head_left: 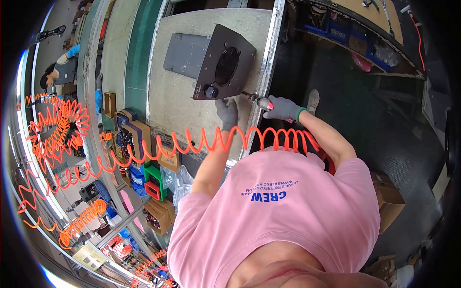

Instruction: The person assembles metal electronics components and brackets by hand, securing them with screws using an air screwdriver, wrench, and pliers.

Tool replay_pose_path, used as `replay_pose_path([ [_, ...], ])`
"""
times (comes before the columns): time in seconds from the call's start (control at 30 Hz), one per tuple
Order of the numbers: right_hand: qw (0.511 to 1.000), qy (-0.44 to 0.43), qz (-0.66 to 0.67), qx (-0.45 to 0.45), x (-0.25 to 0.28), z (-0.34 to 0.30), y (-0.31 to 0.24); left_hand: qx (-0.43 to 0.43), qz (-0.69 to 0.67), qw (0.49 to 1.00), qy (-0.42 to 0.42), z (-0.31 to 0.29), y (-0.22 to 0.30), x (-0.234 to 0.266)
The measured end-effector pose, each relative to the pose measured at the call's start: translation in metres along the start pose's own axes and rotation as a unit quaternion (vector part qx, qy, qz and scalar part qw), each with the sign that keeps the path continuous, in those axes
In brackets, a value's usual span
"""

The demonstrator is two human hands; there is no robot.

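A dark grey sheet-metal housing stands tilted on the worktable, with a round black opening and a black round fitting near its lower corner. A flat grey metal plate lies against its left side. At the housing's lower edge is my left hand, in a grey glove, fingers bent against the metal; part of the grip is hidden. In my right hand, gloved in grey too, is a red-and-grey power screwdriver. Its bit points left at the housing's lower right side.
A coiled orange air hose stretches across my left forearm. The metal rail edges the worktable. Cardboard boxes and coloured bins stand to the left. Another person works at the far left.
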State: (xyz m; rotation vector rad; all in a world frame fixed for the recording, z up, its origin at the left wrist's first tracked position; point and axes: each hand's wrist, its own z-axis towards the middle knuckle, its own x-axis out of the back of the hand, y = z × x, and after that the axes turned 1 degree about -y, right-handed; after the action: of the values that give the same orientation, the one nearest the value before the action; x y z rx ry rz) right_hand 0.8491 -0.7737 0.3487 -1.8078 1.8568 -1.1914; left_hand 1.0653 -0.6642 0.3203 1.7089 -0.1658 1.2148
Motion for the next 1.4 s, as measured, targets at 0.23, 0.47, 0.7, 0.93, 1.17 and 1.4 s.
replay_pose_path([
  [0.23,0.999,-0.028,-0.021,-0.002,0.001,-0.027,-0.016,0.198,-0.234,0.952,-0.023,-0.029,-0.016,-0.018],
  [0.47,0.997,-0.041,-0.056,-0.015,0.006,-0.052,-0.039,0.081,-0.02,0.996,-0.035,-0.012,-0.015,-0.022],
  [0.7,1.0,0.002,-0.017,0.009,0.02,-0.07,-0.047,0.054,0.037,0.997,-0.032,-0.015,-0.007,-0.014],
  [0.93,0.99,0.106,0.077,0.057,0.059,-0.096,-0.061,0.056,-0.161,0.984,0.046,-0.01,0.039,0.039],
  [1.17,0.97,0.166,0.123,0.127,0.095,-0.093,-0.084,-0.151,-0.232,0.96,0.025,0.02,0.086,0.093],
  [1.4,0.959,0.197,0.13,0.156,0.106,-0.079,-0.089,-0.177,-0.205,0.963,-0.011,0.042,0.115,0.115],
])
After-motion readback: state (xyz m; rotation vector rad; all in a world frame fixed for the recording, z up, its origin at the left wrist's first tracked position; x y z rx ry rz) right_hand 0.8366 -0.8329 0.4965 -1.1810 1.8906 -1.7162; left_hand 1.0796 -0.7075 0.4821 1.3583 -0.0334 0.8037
